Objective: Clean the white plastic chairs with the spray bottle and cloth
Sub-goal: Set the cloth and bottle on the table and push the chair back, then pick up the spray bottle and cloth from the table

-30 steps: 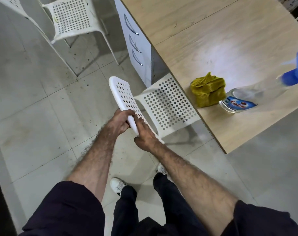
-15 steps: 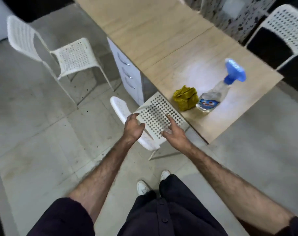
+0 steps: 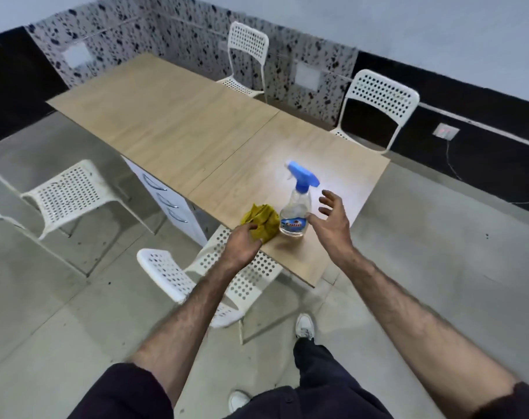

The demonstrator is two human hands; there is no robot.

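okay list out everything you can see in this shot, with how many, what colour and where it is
white plastic chairs: four, white; one tucked under the near table edge, one on the floor at left, two along the far side
spray bottle: one, clear with blue trigger head; upright on the table near its edge
cloth: one, yellow, crumpled; left of the bottle
table: one, light wood
drawer unit: one, white; under the table
shoes: two, white; on the grey floor
left hand: on the cloth
right hand: open, beside the bottle
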